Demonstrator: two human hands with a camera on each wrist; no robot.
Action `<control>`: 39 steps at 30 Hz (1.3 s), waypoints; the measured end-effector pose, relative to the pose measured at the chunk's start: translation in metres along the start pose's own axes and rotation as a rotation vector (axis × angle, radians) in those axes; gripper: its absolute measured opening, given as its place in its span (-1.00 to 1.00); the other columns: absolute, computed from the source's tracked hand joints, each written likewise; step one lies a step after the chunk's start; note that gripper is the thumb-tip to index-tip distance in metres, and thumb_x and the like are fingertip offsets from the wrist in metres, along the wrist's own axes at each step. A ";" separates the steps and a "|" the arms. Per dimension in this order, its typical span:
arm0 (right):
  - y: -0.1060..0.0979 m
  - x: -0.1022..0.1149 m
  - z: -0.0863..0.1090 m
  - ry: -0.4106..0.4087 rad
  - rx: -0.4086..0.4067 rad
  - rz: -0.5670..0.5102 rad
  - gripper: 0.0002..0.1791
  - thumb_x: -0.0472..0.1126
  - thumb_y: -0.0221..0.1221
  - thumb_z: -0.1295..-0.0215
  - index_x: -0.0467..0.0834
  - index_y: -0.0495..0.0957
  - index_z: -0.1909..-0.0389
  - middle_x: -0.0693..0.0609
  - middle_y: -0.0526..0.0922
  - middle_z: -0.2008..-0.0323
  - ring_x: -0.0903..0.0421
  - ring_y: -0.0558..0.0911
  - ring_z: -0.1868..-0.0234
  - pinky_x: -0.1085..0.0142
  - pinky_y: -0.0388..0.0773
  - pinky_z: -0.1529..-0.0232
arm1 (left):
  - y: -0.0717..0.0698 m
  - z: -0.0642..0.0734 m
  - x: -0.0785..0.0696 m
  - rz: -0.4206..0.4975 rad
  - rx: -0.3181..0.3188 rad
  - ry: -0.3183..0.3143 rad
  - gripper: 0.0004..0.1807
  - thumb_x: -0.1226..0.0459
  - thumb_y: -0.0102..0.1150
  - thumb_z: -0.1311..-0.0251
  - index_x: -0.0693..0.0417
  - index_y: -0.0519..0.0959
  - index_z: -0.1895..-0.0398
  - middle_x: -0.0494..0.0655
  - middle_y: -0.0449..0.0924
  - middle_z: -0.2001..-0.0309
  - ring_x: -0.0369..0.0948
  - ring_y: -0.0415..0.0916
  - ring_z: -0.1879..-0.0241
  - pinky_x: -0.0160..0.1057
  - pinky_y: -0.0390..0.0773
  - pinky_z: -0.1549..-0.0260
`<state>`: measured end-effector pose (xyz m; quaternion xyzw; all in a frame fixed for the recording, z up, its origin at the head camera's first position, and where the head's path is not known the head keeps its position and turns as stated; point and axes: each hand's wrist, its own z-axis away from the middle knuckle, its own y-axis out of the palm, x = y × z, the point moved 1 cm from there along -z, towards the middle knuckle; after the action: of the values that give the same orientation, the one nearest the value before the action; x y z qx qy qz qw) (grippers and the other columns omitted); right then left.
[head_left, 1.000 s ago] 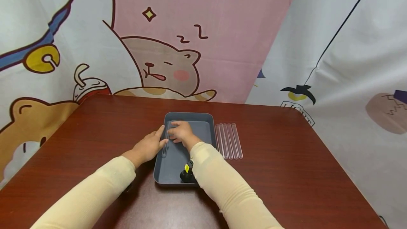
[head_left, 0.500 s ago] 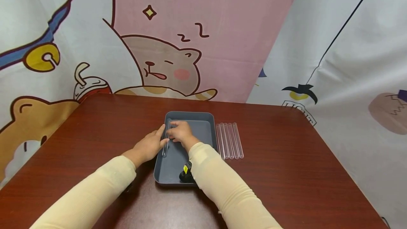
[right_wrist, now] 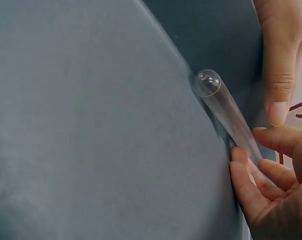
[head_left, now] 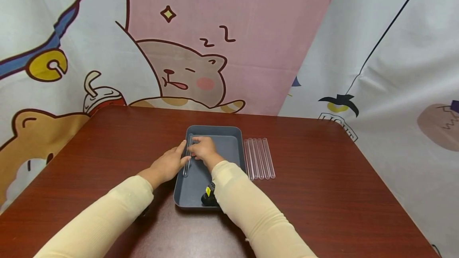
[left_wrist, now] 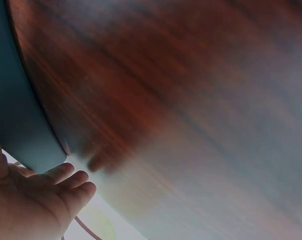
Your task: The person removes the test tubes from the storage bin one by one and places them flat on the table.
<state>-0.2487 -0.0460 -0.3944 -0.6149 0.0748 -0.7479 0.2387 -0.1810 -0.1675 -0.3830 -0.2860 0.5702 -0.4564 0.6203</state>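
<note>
Along the left wall of a grey tray (head_left: 229, 148) lies a clear test tube (head_left: 185, 169) with a rounded end. My right hand (head_left: 203, 148) reaches into the tray and holds this tube, its fingertips on both sides of it in the right wrist view, where the tube's rounded end (right_wrist: 209, 84) sticks out past them. My left hand (head_left: 166, 165) rests at the tray's left rim with fingers straight. Its thumb (right_wrist: 279, 100) points down over the rim near the tube, and its other fingers (left_wrist: 73, 187) extend loosely beside the tray's outer wall (left_wrist: 16, 100).
Several more clear test tubes (head_left: 258, 158) lie side by side on the brown table (head_left: 322, 186), just right of the tray. A black device with a yellow mark (head_left: 208, 198) shows under my right wrist. A printed cloth (head_left: 265, 51) hangs behind the table.
</note>
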 end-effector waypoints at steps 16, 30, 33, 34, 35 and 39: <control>0.002 -0.001 0.000 0.028 -0.027 -0.075 -0.53 -0.32 0.29 -0.18 -0.13 0.58 -0.15 -0.08 0.73 0.28 0.13 0.70 0.41 0.38 0.59 0.48 | 0.001 0.000 0.001 0.008 0.000 0.001 -0.25 0.05 -0.20 -0.50 0.24 -0.19 -0.53 0.37 0.10 -0.41 0.23 0.09 -0.39 0.22 0.22 -0.25; 0.004 -0.001 -0.003 0.053 -0.032 -0.149 -0.55 -0.35 0.26 -0.19 -0.14 0.59 -0.14 -0.09 0.72 0.31 0.15 0.65 0.47 0.35 0.61 0.43 | 0.001 0.000 0.002 0.003 -0.012 0.005 -0.26 0.06 -0.19 -0.50 0.23 -0.18 -0.53 0.37 0.11 -0.40 0.23 0.09 -0.39 0.22 0.22 -0.25; 0.003 -0.001 -0.003 0.053 -0.029 -0.167 -0.55 -0.36 0.26 -0.19 -0.15 0.58 -0.15 -0.10 0.72 0.27 0.14 0.65 0.47 0.34 0.61 0.43 | 0.001 0.000 0.001 -0.003 -0.012 0.006 -0.26 0.06 -0.19 -0.50 0.23 -0.17 -0.53 0.38 0.12 -0.40 0.23 0.10 -0.38 0.21 0.23 -0.25; 0.003 0.000 -0.003 0.054 -0.028 -0.170 -0.55 -0.36 0.25 -0.19 -0.15 0.58 -0.15 -0.11 0.72 0.26 0.14 0.65 0.48 0.34 0.62 0.43 | 0.001 0.000 0.001 -0.006 -0.012 0.006 -0.26 0.06 -0.19 -0.50 0.24 -0.17 -0.53 0.38 0.13 -0.39 0.23 0.10 -0.38 0.21 0.23 -0.25; 0.003 0.000 -0.002 0.054 -0.029 -0.174 -0.54 -0.37 0.25 -0.19 -0.15 0.58 -0.15 -0.11 0.72 0.25 0.15 0.65 0.48 0.34 0.62 0.43 | 0.000 0.000 0.001 -0.007 -0.012 0.005 -0.26 0.06 -0.19 -0.50 0.23 -0.17 -0.53 0.38 0.13 -0.39 0.23 0.10 -0.38 0.21 0.23 -0.25; 0.000 0.002 -0.001 0.055 -0.033 -0.192 -0.54 -0.39 0.24 -0.17 -0.17 0.58 -0.14 -0.14 0.72 0.23 0.14 0.65 0.51 0.32 0.63 0.43 | 0.000 0.000 0.002 -0.009 -0.010 0.002 -0.26 0.05 -0.19 -0.50 0.23 -0.17 -0.53 0.38 0.14 -0.38 0.23 0.12 -0.38 0.21 0.24 -0.25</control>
<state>-0.2502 -0.0468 -0.3929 -0.6023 0.0342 -0.7826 0.1538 -0.1816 -0.1688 -0.3838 -0.2912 0.5719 -0.4566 0.6161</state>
